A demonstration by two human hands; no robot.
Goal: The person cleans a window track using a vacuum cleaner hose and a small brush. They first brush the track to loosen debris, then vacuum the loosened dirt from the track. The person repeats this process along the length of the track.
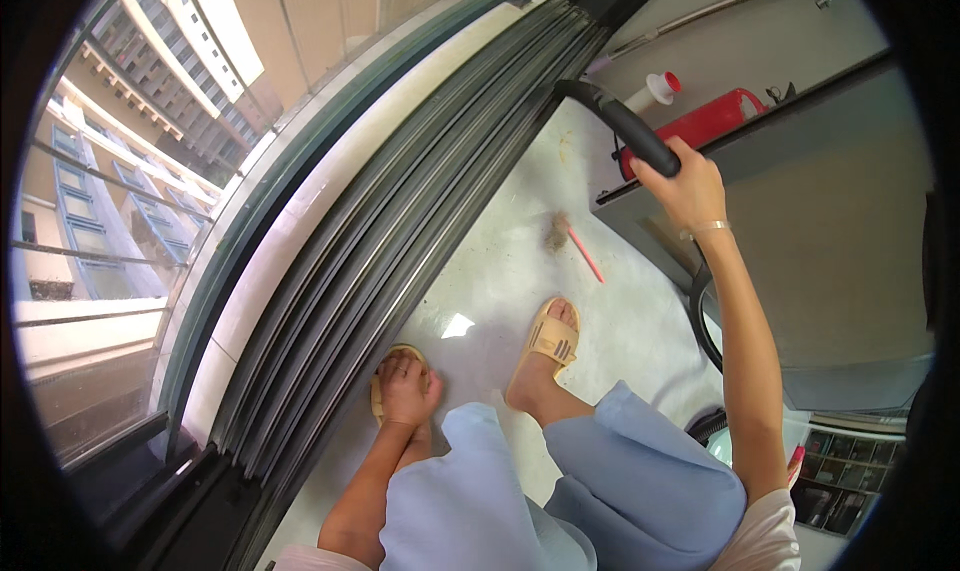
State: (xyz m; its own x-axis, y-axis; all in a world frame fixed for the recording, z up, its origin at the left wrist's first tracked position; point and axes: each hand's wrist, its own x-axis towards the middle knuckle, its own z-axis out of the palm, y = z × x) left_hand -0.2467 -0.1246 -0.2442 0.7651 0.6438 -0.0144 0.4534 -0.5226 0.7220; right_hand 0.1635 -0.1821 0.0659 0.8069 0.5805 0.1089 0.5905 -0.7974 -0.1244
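Observation:
My right hand [688, 185] grips the black curved handle tube of a vacuum cleaner [634, 132]. The tube's far end reaches the inner edge of the sliding-door track [390, 218], near its upper end. A black hose [701, 308] loops down beside my right forearm. My left hand [409, 395] hangs low over my left yellow slipper [377, 398], close to the track. Its palm and the undersides of its fingers are hidden, and nothing shows in it. A clump of grey dust [557, 233] lies on the pale floor [487, 293], touching a thin pink stick [585, 256].
A red cylinder resembling a fire extinguisher [709, 121] and a white tube with a red end [660, 87] are at upper right. A grey panel [817, 233] stands right. Glass and a railing [97, 256] border the left. My right yellow slipper [555, 338] rests on the floor.

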